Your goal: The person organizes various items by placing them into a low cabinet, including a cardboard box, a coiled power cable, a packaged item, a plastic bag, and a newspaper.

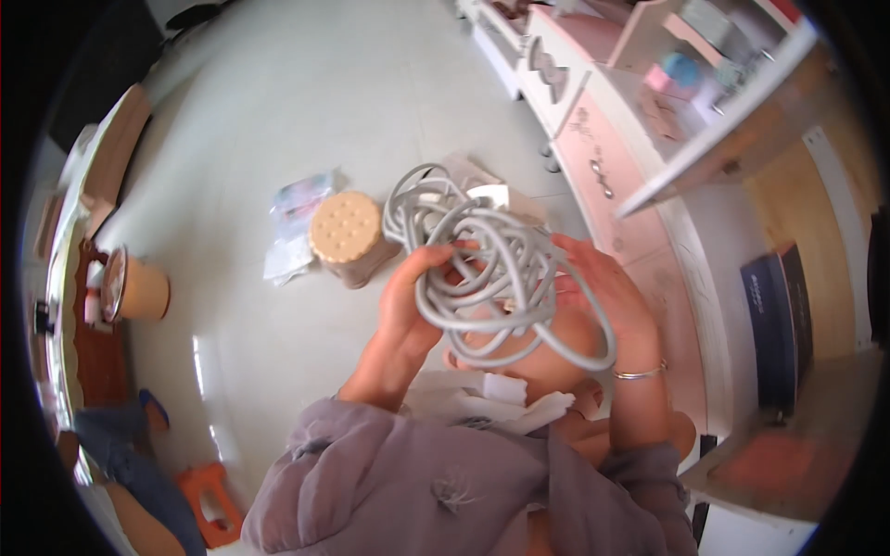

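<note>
A loose, tangled bundle of grey cable [487, 271] is held up in front of my body. My left hand [414, 292] grips its left side, with the thumb over the loops and the fingers behind them. On the right side, my right hand [605, 292] is against the bundle; its fingers are partly behind the loops, so whether they grip is hidden. A silver bangle [640, 373] is on the right wrist. White crumpled cloth or paper [480, 399] lies by my lap below the cable.
A stool with a biscuit-shaped top [345, 228] stands beside plastic packets [299, 208] on the tiled floor. Pink and white cabinets [605, 153] line the right. At left are a bin [142, 288], an orange plastic stool [208, 500] and another person's leg in jeans [132, 465].
</note>
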